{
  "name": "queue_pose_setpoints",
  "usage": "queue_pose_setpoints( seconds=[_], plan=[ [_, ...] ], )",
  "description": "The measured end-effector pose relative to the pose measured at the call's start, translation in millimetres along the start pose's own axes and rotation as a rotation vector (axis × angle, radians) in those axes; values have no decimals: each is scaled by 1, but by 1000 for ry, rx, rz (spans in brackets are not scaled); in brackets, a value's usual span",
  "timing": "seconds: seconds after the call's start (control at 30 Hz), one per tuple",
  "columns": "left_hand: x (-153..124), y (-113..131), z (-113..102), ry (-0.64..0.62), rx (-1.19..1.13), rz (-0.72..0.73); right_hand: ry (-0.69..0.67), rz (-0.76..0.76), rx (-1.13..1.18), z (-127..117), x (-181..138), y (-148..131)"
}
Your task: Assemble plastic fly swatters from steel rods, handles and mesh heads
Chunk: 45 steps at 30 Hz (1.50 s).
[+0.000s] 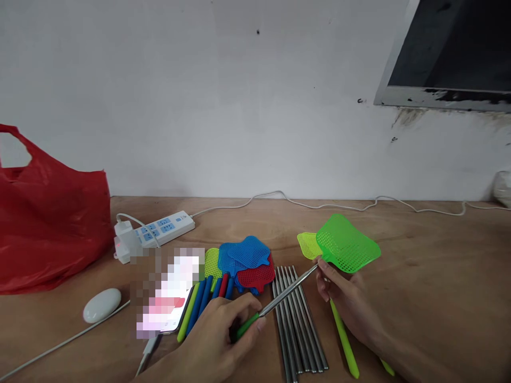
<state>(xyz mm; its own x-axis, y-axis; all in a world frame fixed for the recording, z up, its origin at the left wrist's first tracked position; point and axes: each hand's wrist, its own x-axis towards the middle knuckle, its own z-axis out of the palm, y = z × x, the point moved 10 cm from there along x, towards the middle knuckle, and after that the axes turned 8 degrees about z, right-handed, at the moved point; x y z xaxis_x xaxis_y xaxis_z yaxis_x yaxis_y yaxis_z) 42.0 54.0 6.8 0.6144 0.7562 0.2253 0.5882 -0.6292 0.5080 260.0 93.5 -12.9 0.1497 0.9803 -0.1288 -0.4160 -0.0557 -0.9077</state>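
Note:
My left hand is closed round the green grip end of a thin metal rod. The rod slants up to the right toward a bright green fly-swatter head. My right hand pinches the neck of that head where the rod tip meets it. A second, yellow-green swatter head lies just behind it. Under my right hand lies a green handle.
Several bare metal rods lie side by side between my hands. Blue and red swatter heads and coloured handles are piled left of them. A phone, a white power strip, a white oval object and a red plastic bag stand further left.

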Motion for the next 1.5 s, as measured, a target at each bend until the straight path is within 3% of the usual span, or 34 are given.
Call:
queue_pose_setpoints(
  seconds=[0.27, 0.57, 0.8, 1.5],
  plan=[
    [1, 5, -6, 18, 50, 45, -32, 142, 171, -9, 6, 9],
    [2, 8, -18, 113, 42, 121, 26, 82, 185, -17, 8, 9],
    [3, 7, -17, 110, 12, 140, 55, 61, 165, -20, 10, 8],
    [-1, 0, -18, 159, 30, 78, 50, 17, 51, -15, 5, 2]
  ],
)
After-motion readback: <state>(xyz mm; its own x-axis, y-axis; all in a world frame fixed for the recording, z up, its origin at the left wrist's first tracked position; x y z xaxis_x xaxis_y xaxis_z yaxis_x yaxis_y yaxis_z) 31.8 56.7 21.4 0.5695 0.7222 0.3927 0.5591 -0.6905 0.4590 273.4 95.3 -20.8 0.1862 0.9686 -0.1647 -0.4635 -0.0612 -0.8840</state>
